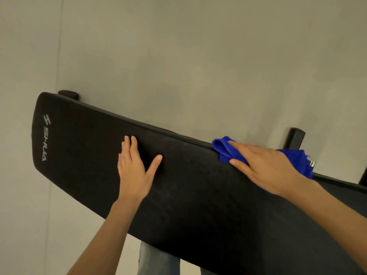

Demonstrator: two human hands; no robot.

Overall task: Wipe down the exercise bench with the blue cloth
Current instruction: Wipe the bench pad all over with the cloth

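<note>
A long black padded exercise bench (pixel 83 155) runs from the upper left to the lower right, with a white logo near its left end. My left hand (pixel 135 171) lies flat on the pad's middle, fingers apart, holding nothing. My right hand (pixel 266 169) presses the blue cloth (pixel 222 147) against the bench's far edge on the right. The cloth bunches out past my fingertips and also shows behind my wrist. Most of the cloth is hidden under my palm.
The floor (pixel 178 56) beyond the bench is plain grey. A black frame post (pixel 295 138) rises behind the bench at the right, with a small metal part (pixel 312 163) beside the cloth. A black end cap (pixel 68 94) pokes out at the bench's far left. My jeans (pixel 156 261) show below the bench.
</note>
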